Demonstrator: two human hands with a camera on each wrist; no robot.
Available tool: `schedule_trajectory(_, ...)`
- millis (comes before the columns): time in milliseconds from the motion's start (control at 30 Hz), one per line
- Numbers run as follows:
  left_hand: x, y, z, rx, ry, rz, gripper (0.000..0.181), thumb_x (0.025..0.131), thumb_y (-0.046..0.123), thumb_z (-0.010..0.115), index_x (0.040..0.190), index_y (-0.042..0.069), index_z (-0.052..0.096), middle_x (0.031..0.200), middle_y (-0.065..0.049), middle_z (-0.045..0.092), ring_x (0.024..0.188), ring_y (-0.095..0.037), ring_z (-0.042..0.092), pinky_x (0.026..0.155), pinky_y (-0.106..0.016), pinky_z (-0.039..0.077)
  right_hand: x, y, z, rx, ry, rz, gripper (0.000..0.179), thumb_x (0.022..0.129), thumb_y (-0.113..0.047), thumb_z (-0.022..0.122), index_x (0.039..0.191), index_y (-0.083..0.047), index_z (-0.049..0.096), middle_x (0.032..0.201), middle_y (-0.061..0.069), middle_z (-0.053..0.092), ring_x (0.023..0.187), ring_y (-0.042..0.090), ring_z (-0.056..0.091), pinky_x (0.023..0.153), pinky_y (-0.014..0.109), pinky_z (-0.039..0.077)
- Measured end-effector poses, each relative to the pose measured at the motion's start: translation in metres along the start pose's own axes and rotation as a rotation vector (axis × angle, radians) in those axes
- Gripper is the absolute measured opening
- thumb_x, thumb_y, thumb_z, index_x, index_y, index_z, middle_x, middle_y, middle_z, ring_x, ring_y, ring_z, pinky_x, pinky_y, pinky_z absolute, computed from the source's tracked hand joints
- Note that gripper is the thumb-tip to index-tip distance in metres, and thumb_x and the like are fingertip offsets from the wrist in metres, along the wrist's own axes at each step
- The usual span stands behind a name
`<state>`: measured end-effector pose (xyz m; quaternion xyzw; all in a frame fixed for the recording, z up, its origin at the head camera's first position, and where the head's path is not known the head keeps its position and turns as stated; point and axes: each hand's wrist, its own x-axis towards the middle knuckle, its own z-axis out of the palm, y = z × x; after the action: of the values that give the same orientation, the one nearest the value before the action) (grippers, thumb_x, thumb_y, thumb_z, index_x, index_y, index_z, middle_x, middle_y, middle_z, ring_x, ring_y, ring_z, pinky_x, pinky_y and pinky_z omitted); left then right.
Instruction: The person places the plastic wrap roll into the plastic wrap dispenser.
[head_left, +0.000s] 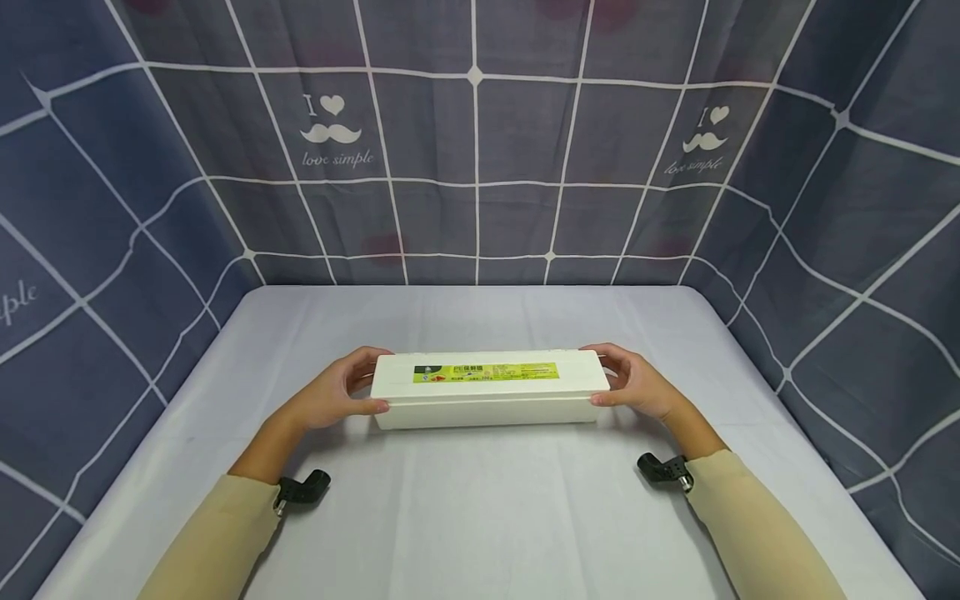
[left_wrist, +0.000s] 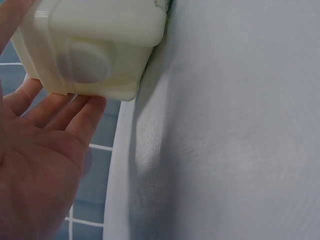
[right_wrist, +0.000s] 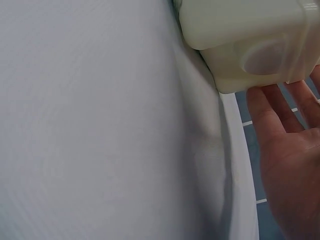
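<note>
A long cream-white cling film box with a yellow-green label on its lid lies crosswise in the middle of the head view. My left hand grips its left end, thumb on the front side and fingers round the back. At the opposite end my right hand holds it the same way. In the left wrist view, fingertips press the far side of the box, beside a round mark on its end face. The right wrist view gives a matching picture of the other end of the box; the contents are hidden.
A white cloth covers the table under the box. Dark blue-grey checked curtains stand behind the table and along both sides. Black wrist mounts stick out inward from both sleeves.
</note>
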<state>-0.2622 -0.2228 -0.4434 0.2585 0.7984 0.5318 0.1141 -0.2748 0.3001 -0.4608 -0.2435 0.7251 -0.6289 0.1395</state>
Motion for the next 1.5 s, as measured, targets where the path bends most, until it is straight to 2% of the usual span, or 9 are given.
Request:
schedule_trajectory(133,0.0,-0.001,0.0,-0.002,-0.004,0.001,0.072,0.081,0.013,0.088,0.142,0.014,0.05,0.142,-0.008,0.057,0.133,-0.012,0.055,0.109,-0.012,0.042,-0.001,0.0,0.0,-0.001,0.0,-0.001,0.077,0.076,0.011,0.081,0.144,0.004,0.046,0.138,0.003,0.057,0.115,0.014,0.064,0.087,0.028,0.061)
schedule_trajectory(433,-0.002,0.0,0.0,0.003,0.006,-0.017,0.073,0.081,0.015,0.088,0.143,0.015,0.049,0.144,-0.007,0.055,0.141,-0.031,0.05,0.108,-0.01,0.041,0.001,-0.004,0.003,-0.001,0.006,-0.007,0.076,0.076,0.009,0.082,0.143,0.003,0.048,0.138,0.001,0.058,0.12,0.012,0.059,0.09,0.026,0.06)
schedule_trajectory(733,-0.003,-0.003,0.001,-0.008,0.008,-0.006,0.072,0.081,0.013,0.088,0.142,0.014,0.05,0.144,-0.008,0.055,0.135,-0.011,0.054,0.109,-0.011,0.041,0.001,-0.003,0.002,0.009,-0.011,0.006,0.077,0.077,0.009,0.081,0.145,0.002,0.046,0.139,0.0,0.057,0.12,0.012,0.059,0.09,0.027,0.06)
schedule_trajectory(800,-0.003,-0.004,0.0,-0.015,0.003,-0.003,0.072,0.081,0.012,0.088,0.143,0.013,0.049,0.144,-0.008,0.055,0.135,-0.012,0.054,0.109,-0.011,0.041,0.001,-0.003,0.002,0.004,-0.01,0.015,0.077,0.077,0.009,0.081,0.145,0.002,0.046,0.139,0.0,0.056,0.12,0.012,0.06,0.09,0.027,0.06)
schedule_trajectory(1000,-0.002,-0.005,0.0,-0.018,0.006,-0.009,0.075,0.081,0.012,0.088,0.144,0.013,0.049,0.146,-0.008,0.054,0.141,-0.028,0.049,0.109,-0.011,0.041,0.0,0.002,0.0,-0.002,-0.011,0.003,0.078,0.079,0.009,0.08,0.148,0.003,0.044,0.141,-0.001,0.057,0.121,0.011,0.06,0.09,0.027,0.06)
schedule_trajectory(1067,-0.001,-0.005,0.0,-0.02,0.007,-0.008,0.075,0.081,0.012,0.088,0.145,0.013,0.049,0.147,-0.009,0.054,0.141,-0.027,0.049,0.109,-0.011,0.041,-0.001,0.003,0.0,0.005,-0.006,0.003,0.079,0.079,0.009,0.08,0.149,0.002,0.043,0.142,-0.002,0.057,0.122,0.011,0.06,0.091,0.026,0.06)
schedule_trajectory(1200,-0.001,-0.007,-0.002,-0.03,0.004,0.014,0.074,0.081,0.01,0.087,0.145,0.012,0.049,0.147,-0.01,0.053,0.138,-0.014,0.053,0.109,-0.012,0.042,-0.002,0.003,0.001,0.018,-0.001,-0.014,0.081,0.079,0.011,0.079,0.151,0.003,0.041,0.148,-0.002,0.054,0.128,0.009,0.057,0.093,0.026,0.059)
schedule_trajectory(1367,-0.001,-0.01,-0.005,-0.04,-0.001,0.057,0.073,0.082,0.007,0.086,0.146,0.01,0.05,0.149,-0.013,0.053,0.134,-0.004,0.053,0.111,-0.013,0.041,-0.006,-0.002,0.0,0.039,0.004,-0.048,0.084,0.079,0.015,0.077,0.153,0.007,0.038,0.16,0.012,0.043,0.135,0.009,0.054,0.098,0.025,0.057)
schedule_trajectory(1500,-0.002,-0.01,-0.011,-0.036,0.009,0.06,0.075,0.082,0.007,0.086,0.147,0.008,0.049,0.15,-0.015,0.052,0.136,-0.002,0.052,0.112,-0.013,0.04,-0.008,-0.007,-0.005,0.029,0.02,-0.08,0.082,0.079,0.016,0.077,0.151,0.011,0.037,0.161,0.024,0.038,0.138,0.01,0.053,0.108,0.026,0.051)
